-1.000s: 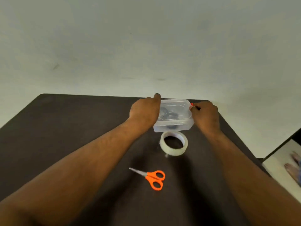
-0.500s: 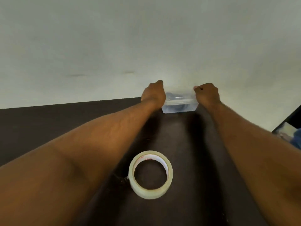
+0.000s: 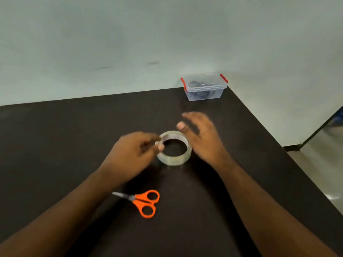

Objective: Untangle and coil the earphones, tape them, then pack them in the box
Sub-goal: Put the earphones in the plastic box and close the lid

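A dark table [image 3: 55, 145] is seen against a pale wall [image 3: 111, 34]. The left hand [image 3: 130, 154] is curled, its fingertips pinching the near-left rim of the tape roll [image 3: 174, 148] mid-table. The right hand [image 3: 202, 138] is spread loosely, blurred, beside the roll; contact cannot be told. The lidded clear box [image 3: 204, 87], holding the dark earphones [image 3: 201, 94], sits at the far right corner. Orange scissors [image 3: 143, 202] lie toward the near edge.

Both arms run off the bottom edge. The right hand [image 3: 199, 135] is blurry, so you cannot tell if it touches the tape [image 3: 174, 148]. The left hand [image 3: 132, 154] hides the tape's left side, and its grip there is smeared. Something dark, maybe the earphones [image 3: 201, 84], sits in the box [image 3: 204, 88], too small to make out. The table [image 3: 55, 145] is cut off at the left and bottom.
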Demonstrator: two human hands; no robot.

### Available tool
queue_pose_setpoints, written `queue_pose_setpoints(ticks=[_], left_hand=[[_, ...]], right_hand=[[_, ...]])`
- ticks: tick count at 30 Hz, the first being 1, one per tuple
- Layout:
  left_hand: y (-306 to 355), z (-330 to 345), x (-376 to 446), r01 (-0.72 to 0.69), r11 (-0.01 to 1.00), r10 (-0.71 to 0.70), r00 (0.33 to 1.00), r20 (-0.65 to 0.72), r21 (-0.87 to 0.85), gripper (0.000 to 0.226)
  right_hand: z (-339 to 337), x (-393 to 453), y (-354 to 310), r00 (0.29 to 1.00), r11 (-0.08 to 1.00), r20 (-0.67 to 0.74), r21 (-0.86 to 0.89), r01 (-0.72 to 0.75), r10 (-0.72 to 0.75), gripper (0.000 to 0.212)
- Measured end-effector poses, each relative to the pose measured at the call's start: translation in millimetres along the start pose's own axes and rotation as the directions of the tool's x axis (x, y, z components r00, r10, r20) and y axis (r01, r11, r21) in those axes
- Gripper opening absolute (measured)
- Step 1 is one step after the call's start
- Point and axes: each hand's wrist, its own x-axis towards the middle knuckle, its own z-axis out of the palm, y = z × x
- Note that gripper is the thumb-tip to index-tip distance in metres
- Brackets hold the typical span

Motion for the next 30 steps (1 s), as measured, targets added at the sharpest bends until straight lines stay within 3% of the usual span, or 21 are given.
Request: queue_pose_setpoints(ticks=[4,6,9,13,15,19,22,25,30], left_hand=[[8,-1,-67,0.004,0.936,-0.142,0.919,0.368,0.351,0.088],[11,2,-79,-0.008,0.895,-0.179,0.910,0.374,0.447,0.082],[17,1,-82,-0.009,0.883,-0.161,0.933,0.322,0.468,0.054],[14,-9,-94,-0.088,0.907,-0.121,0.882,0.456,0.411,0.071],[9,-13,-93,-0.132,0.911,-0.087,0.864,0.496,0.390,0.068],[2,-15,-78,-0.126,0.934,-0.032,0.903,0.429,0.335,0.035],[3,-11,-46,0.057,0.978,-0.106,0.965,0.242,0.202,0.049],[11,-4,-1,0.213,0.970,-0.224,0.970,0.093,0.117,0.058],[16,24,82,0.288,0.944,-0.306,0.947,0.099,0.160,0.060]], right_hand=[[16,-49,-28,0.980,0.936,0.198,-0.343,0.081,-0.012,0.049],[20,-62,-35,0.966,0.862,0.259,-0.485,0.146,-0.018,0.040],[19,-69,-47,0.964,0.819,0.267,-0.554,0.148,0.006,0.018],[8,-81,-62,0.975,0.827,0.219,-0.556,0.089,0.042,0.019],[0,-86,-63,0.982,0.834,0.190,-0.546,0.084,0.025,0.020],[-22,-82,-61,0.986,0.825,0.165,-0.556,0.102,-0.011,0.020],[-40,-70,-49,0.995,0.830,0.102,-0.553,0.076,-0.023,0.017],[-56,-55,-30,0.999,0.831,0.032,-0.556,0.004,0.016,0.021],[-73,-17,12,0.987,0.784,0.014,-0.609,-0.119,0.160,0.030]])
